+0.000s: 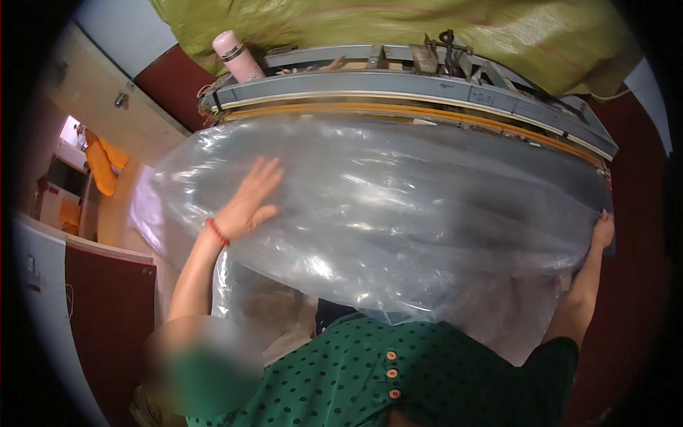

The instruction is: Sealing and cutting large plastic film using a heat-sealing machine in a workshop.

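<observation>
1. The clear plastic bag (398, 213) lies stretched in front of the grey sealing machine (427, 89), its far edge at the orange sealing strip (398, 112). The film is wrinkled and glossy; a fold left at that edge risks an uneven or open seam.
2. The left hand (245, 203) rests flat on the bag's upper left surface, fingers spread wide, with no closed grip on the film. Pressure alone holds it, so the slick film can slide out from under the palm and skew the edge.
3. The right hand (603, 231) is at the bag's right edge. The grip appears to pinch the film, but the fingers are partly hidden, so how firmly cannot be told. A weak pinch lets that corner drop.
4. Uneven pull between the two hands can drag the bag sideways off the strip.
5. The pink bottle (237, 57) stands tilted on the machine's left end. A bump to the frame may tip it.
6. The green sack (398, 25) hangs over the machine's rear and could sag onto it.
</observation>
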`<state>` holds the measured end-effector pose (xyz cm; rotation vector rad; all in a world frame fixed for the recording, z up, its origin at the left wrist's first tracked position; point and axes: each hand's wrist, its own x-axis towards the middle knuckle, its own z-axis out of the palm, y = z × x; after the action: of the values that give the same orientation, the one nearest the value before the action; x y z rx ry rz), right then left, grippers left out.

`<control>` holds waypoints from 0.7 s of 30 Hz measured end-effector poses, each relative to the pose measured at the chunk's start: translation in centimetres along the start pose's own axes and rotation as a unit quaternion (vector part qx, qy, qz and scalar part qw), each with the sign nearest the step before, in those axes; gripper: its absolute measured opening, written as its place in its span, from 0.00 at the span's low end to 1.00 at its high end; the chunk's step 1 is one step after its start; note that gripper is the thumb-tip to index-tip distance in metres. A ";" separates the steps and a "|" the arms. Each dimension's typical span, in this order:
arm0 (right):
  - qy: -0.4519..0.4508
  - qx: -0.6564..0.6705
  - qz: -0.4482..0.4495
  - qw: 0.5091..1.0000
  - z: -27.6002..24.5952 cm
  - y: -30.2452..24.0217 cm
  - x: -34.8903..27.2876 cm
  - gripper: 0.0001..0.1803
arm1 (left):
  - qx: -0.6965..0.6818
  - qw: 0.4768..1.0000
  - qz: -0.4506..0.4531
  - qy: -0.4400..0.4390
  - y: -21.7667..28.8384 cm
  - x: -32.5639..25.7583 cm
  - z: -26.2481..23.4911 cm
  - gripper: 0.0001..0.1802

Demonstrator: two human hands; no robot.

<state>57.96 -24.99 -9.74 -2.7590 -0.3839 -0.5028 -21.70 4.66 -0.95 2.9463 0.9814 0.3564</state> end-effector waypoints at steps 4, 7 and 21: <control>-0.015 -0.019 -0.034 0.999 1.5 1.8 1.4 0.22 | -0.023 0.970 -0.240 -0.012 -8.8 -4.2 5.5 0.25; 0.008 -0.018 -0.027 0.999 1.6 2.8 1.6 0.22 | -0.008 0.956 -0.294 0.004 -9.2 -1.7 3.4 0.20; 0.020 0.046 -0.036 0.998 2.7 4.0 2.6 0.23 | 0.007 0.995 -0.098 0.032 0.3 3.5 5.8 0.27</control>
<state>62.31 -27.21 -12.17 -2.6492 -0.4869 -0.5431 -17.51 6.85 -5.83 2.8316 1.2732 0.4401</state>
